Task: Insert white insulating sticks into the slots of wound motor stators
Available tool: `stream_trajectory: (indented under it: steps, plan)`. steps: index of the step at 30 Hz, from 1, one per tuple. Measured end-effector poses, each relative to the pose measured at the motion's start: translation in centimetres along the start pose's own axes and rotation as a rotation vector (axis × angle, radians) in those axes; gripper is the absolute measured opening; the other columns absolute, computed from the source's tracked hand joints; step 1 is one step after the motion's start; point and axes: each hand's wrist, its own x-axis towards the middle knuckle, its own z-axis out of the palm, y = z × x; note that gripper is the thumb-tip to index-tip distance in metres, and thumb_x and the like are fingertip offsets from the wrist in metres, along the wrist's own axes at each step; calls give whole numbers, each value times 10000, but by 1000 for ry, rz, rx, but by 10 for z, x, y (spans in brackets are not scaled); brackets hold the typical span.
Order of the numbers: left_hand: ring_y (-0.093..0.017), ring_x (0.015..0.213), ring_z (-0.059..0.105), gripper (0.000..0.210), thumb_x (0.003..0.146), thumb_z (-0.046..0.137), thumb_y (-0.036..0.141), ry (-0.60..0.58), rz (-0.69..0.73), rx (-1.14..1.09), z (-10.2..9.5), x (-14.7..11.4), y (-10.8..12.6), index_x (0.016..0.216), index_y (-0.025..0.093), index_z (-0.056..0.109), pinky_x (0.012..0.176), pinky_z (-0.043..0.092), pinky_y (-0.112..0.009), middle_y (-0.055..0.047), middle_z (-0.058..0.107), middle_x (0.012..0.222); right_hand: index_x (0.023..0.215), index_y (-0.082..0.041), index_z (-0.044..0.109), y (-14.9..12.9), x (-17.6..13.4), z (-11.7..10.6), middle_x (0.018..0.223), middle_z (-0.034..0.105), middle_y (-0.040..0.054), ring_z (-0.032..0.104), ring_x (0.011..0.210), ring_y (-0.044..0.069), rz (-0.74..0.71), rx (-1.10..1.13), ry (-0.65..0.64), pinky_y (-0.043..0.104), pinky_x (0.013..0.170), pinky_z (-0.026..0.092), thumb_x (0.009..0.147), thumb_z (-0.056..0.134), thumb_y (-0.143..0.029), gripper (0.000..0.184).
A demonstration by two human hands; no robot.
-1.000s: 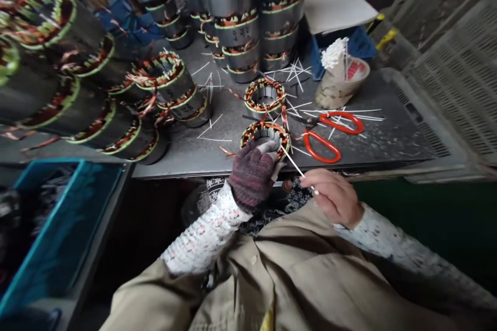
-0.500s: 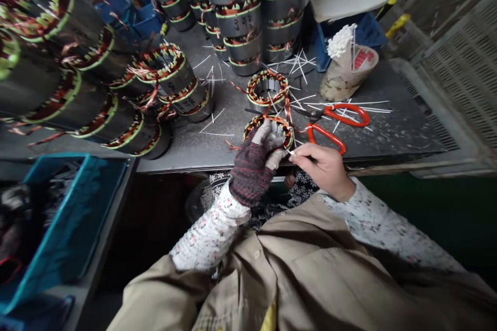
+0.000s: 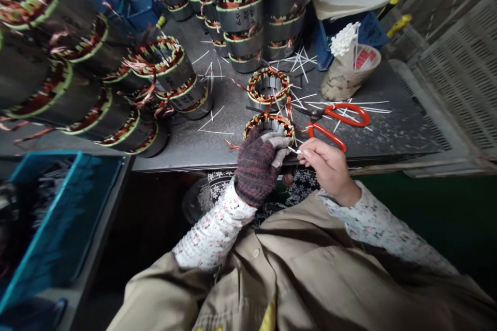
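Observation:
My left hand (image 3: 259,163), in a dark knitted glove with pale fingertips, grips the near rim of a motor stator (image 3: 248,126) at the table's front edge. Copper windings and a yellow-green liner ring this stator's top. Just right of it, my bare right hand (image 3: 324,165) pinches a thin white cable tie (image 3: 293,150) between thumb and fingers. The tie's other end reaches toward the stator rim by my left fingertips. Directly behind stands a second stator (image 3: 252,94), with copper leads running between the two. Red-handled scissors (image 3: 347,115) lie open to the right.
Stacked stators (image 3: 243,18) rise at the back, and more stators (image 3: 174,75) lean at left. A cup (image 3: 341,83) holding white ties stands at right, before a blue bin (image 3: 370,31). Loose white strips (image 3: 305,64) litter the table. A teal crate (image 3: 97,201) sits lower left.
My right hand has drawn slightly right and back from the stator, with the cable tie still pinched. My left fingers have shifted from inside the ring to lie across its near rim.

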Motion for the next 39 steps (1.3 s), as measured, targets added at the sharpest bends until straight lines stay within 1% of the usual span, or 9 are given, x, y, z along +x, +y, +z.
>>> stream_trajectory:
  steps: [7, 15, 20, 26, 29, 32, 34, 36, 39]
  plan:
    - [-175, 1022, 739, 96, 973, 627, 187, -10, -50, -10, 1, -1, 0, 1045, 212, 685, 1004, 586, -410, -40, 769, 1051, 738, -215, 594, 1, 4, 3, 718, 624, 4, 579, 627, 143, -12, -49, -11, 300, 616, 465, 963, 532, -269, 240]
    - [-173, 999, 745, 107, 978, 619, 187, 5, 54, 10, -2, -1, -4, 1070, 201, 671, 946, 608, -407, -37, 779, 1026, 644, -223, 513, 6, 22, 9, 637, 520, -25, 445, 535, 116, -33, -192, 30, 276, 518, 343, 850, 647, -264, 249]
    - [-181, 1067, 730, 154, 984, 581, 204, -13, 90, 97, -1, -3, -5, 1117, 215, 659, 1053, 562, -440, -32, 774, 1077, 600, -223, 447, -17, 20, 2, 582, 471, -23, 419, 525, 117, -90, -342, -146, 301, 526, 299, 904, 571, -281, 332]
    - [-195, 1106, 709, 130, 988, 599, 217, -24, 85, 169, 0, -3, 1, 1104, 192, 652, 1087, 539, -450, -52, 749, 1072, 602, -225, 484, -50, 13, -18, 578, 503, -14, 477, 540, 133, -113, -56, -145, 308, 535, 381, 983, 529, -273, 387]
    - [-222, 1207, 671, 171, 980, 633, 256, 12, 17, 160, -2, -6, 1, 1134, 181, 627, 1046, 569, -423, -116, 688, 1267, 666, -240, 603, -42, 11, -18, 700, 615, 29, 617, 710, 190, -73, 53, -99, 345, 640, 496, 996, 561, -390, 365]
    - [-252, 1227, 660, 146, 967, 649, 289, -44, 15, 172, -7, -9, -2, 1061, 182, 617, 1015, 584, -436, -142, 658, 1315, 759, -240, 655, -25, 4, -14, 875, 696, 68, 689, 913, 241, 73, 277, -238, 404, 767, 568, 994, 550, -517, 378]
    - [-245, 1167, 684, 91, 975, 636, 286, -86, 39, 190, -9, -9, -5, 984, 198, 612, 978, 594, -440, -109, 702, 1203, 739, -226, 624, -21, -3, -14, 778, 670, 45, 673, 774, 204, 188, 395, -298, 368, 693, 560, 1005, 534, -515, 403]
    - [-225, 1080, 708, 93, 984, 630, 293, -77, 49, 203, -9, -8, -6, 944, 213, 608, 933, 601, -417, -75, 726, 1087, 671, -222, 572, -25, -9, -19, 627, 582, 3, 577, 600, 160, 259, 415, -247, 325, 580, 504, 1004, 557, -461, 410]
    - [-218, 994, 713, 119, 983, 638, 314, -36, 75, 251, -3, -9, -4, 929, 211, 609, 907, 598, -407, -68, 730, 1010, 609, -230, 519, -40, -3, -25, 546, 485, -15, 497, 524, 147, 208, 416, -120, 313, 503, 443, 974, 610, -431, 427]
